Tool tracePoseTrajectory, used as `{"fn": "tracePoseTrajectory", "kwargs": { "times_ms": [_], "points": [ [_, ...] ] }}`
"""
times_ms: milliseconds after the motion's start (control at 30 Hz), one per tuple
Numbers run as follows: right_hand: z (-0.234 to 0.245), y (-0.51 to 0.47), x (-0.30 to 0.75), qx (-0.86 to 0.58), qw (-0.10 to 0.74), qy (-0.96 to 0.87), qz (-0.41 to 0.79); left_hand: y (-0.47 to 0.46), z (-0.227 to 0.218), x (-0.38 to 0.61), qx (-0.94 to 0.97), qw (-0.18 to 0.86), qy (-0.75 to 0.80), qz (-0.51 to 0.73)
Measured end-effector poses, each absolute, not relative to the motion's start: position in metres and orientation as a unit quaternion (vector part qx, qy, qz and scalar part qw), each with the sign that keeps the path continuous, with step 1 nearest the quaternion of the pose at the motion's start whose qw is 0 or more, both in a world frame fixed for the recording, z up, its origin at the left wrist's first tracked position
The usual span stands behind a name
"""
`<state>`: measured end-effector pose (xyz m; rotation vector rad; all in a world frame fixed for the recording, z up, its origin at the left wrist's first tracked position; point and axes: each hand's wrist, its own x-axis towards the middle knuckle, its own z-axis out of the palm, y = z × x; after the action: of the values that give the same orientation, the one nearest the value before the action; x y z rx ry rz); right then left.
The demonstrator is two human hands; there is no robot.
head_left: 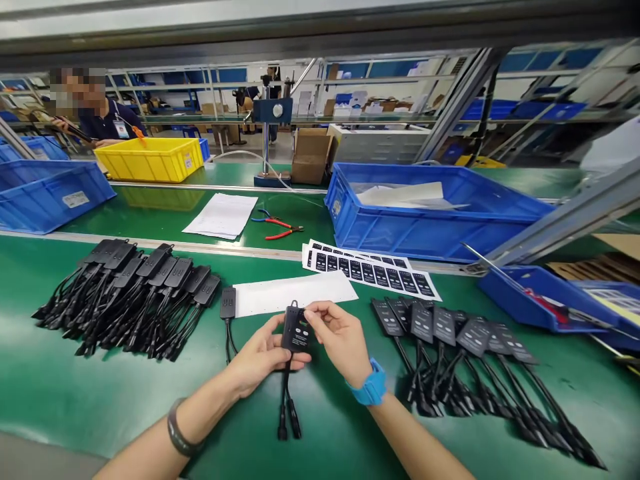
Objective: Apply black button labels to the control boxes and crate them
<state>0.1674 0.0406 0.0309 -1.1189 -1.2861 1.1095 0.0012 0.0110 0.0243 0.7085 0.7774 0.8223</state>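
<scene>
In my left hand (264, 352) is a small black controller box (289, 327), held upright with two short cables hanging down. A black label (301, 339) with two white ovals and small print lies over its face. My right hand (341, 341) has thumb and forefinger pinched at that label's upper right corner. Just left of my hands, another black box (228, 303) rests beside a blank white sheet (293, 293). A pile of plain black boxes with cables (150, 273) lies to the left. On the right are several labelled boxes (444, 327).
Sheets of black labels (370, 272) lie ahead. Behind them stand a large blue bin (425, 230), pliers (280, 227) and white papers (223, 215). A blue tray (540, 303) with tools sits at right. A yellow bin (150, 160) and a seated person (107, 120) are farther back.
</scene>
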Motion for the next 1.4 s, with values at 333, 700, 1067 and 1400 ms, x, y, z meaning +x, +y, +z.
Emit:
{"fn": "tracePoseTrajectory", "kwargs": {
  "times_ms": [333,700,1067,1400],
  "points": [
    [0.029,0.036,0.163,-0.486,0.509,-0.537,0.466,0.007,0.021,0.003,0.337,0.802,0.335,0.363],
    [0.031,0.035,0.163,-0.507,0.502,-0.532,0.455,0.006,0.014,0.006,0.376,0.782,0.336,0.367],
    [0.026,0.034,0.163,-0.51,0.514,-0.552,0.412,0.004,0.016,0.007,0.408,0.764,0.337,0.369],
    [0.017,0.035,0.164,-0.537,0.459,-0.622,0.337,0.008,0.024,0.003,0.345,0.788,0.333,0.387]
  ]
}}
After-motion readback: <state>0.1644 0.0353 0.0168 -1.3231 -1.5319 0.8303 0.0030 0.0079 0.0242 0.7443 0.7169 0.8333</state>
